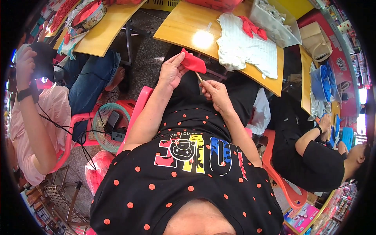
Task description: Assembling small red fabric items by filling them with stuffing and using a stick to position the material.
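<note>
Above my lap, my left hand [172, 70] pinches the upper left edge of a small red fabric piece [193, 62]. A thin wooden stick [199, 76] runs up into the lower edge of that fabric; its upper end is hidden inside or behind it. My right hand [216, 93] grips the stick's lower part between thumb and fingers. Beyond my hands, on the wooden table [180, 27], lies a white ribbed cloth [244, 49] with several small red fabric pieces [252, 29] on it.
A clear plastic bin [276, 23] of pale pieces and a red basket [219, 4] stand at the table's far side. Co-workers sit on my left and right. A green basket [111, 127] with dark devices and cables is at my left. A blue container [324, 84] stands far right.
</note>
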Available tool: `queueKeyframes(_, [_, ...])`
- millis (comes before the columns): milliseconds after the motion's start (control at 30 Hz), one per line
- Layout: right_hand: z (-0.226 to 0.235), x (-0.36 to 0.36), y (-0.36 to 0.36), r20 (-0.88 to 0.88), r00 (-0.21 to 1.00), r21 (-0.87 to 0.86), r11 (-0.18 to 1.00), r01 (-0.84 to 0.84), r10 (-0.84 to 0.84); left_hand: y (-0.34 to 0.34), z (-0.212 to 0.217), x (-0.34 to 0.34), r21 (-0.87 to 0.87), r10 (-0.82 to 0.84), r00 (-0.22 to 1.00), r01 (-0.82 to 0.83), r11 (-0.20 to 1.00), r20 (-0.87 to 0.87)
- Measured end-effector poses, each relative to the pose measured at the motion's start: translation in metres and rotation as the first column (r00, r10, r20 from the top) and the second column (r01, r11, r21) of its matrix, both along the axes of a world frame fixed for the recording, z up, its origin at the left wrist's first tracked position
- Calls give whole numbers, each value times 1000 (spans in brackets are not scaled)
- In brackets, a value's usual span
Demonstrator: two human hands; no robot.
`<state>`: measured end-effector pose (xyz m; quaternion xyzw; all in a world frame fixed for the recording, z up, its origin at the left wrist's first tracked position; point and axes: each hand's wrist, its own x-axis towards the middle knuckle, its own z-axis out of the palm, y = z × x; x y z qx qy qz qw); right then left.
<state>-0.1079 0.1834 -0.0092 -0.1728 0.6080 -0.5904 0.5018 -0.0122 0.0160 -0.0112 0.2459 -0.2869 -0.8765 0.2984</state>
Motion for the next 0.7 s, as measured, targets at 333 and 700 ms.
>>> queueKeyframes(333, [-6, 2, 1, 135, 990, -107, 992, 65, -51, 4, -1, -5, 29, -18, 999, 19, 999, -26])
queueKeyframes(700, [-2, -12, 3, -188, 982, 13, 1000, -27, 29, -1, -1, -1, 47, 81, 996, -80, 996, -21])
